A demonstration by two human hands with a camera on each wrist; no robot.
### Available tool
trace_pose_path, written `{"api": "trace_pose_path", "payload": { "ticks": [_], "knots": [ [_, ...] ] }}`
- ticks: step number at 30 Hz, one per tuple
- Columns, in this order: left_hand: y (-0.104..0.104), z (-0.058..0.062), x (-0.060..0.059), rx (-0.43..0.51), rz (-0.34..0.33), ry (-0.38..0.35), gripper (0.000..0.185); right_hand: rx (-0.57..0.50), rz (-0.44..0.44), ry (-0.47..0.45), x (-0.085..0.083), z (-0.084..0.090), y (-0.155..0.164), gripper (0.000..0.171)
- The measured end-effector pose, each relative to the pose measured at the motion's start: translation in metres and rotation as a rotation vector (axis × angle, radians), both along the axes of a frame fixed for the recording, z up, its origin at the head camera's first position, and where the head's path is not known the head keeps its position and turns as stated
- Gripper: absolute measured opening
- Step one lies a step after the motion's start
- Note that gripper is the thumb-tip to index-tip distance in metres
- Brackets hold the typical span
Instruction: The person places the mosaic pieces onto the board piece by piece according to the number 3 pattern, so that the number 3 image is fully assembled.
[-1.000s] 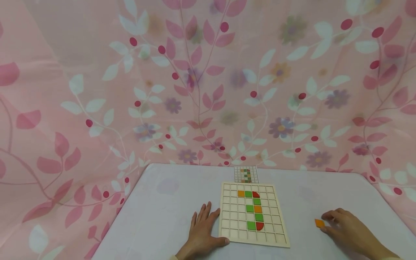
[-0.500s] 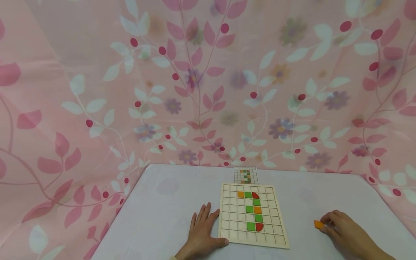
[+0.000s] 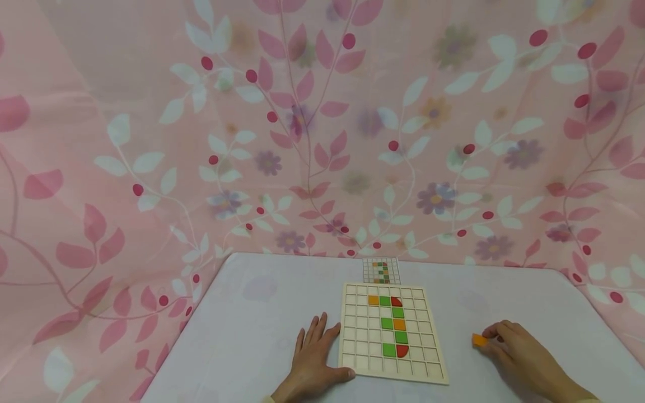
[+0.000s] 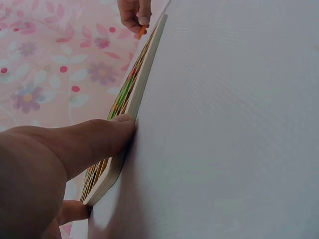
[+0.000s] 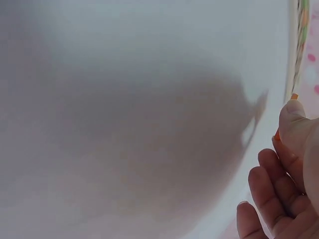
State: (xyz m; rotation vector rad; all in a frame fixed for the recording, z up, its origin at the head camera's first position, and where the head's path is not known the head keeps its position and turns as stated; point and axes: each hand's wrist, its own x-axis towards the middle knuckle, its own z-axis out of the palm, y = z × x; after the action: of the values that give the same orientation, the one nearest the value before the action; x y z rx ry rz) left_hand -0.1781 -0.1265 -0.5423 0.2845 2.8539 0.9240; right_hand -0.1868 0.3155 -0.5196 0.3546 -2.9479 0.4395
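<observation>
My right hand (image 3: 524, 358) pinches an orange square tile (image 3: 478, 340) between thumb and fingers, off the right side of the board. In the right wrist view the thumb covers much of the tile (image 5: 294, 96), and the other fingers bend loosely below. The pale wooden grid board (image 3: 363, 365) lies on the table with green, orange and red tiles in its cells. My left hand (image 3: 314, 358) lies spread at the board's near left corner. Its thumb (image 4: 107, 139) touches the board's near edge in the left wrist view, and the forefinger touches the left edge.
A small printed card (image 3: 381, 271) with a coloured grid pattern lies just behind the board. White cloth covers the table (image 3: 272, 313). A pink floral curtain (image 3: 322, 140) hangs along the back and sides.
My right hand has moved left towards the board, carrying the orange tile, which it has lifted off the table. The left hand and the board stay in place.
</observation>
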Motion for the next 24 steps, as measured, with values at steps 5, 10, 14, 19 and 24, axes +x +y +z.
{"api": "trace_pose_path", "payload": {
  "ticks": [5,10,14,19,24],
  "knots": [
    [0.001,0.002,0.001,0.010,-0.008,0.012,0.098,-0.051,0.029,0.032,-0.001,0.008,-0.024,0.015],
    [0.001,0.004,0.002,0.012,-0.011,0.013,0.098,-0.068,0.045,0.009,-0.003,0.017,-0.054,0.017],
    [0.001,0.003,0.001,0.011,-0.010,0.011,0.098,-0.098,0.101,0.073,-0.005,0.021,-0.078,0.020],
    [0.001,0.002,-0.001,0.008,-0.006,0.009,0.098,-0.130,0.170,0.104,-0.008,0.025,-0.107,0.023],
    [0.000,0.001,0.000,0.010,0.000,0.007,0.099,-0.151,0.223,0.065,-0.007,0.025,-0.131,0.021]
  ]
}}
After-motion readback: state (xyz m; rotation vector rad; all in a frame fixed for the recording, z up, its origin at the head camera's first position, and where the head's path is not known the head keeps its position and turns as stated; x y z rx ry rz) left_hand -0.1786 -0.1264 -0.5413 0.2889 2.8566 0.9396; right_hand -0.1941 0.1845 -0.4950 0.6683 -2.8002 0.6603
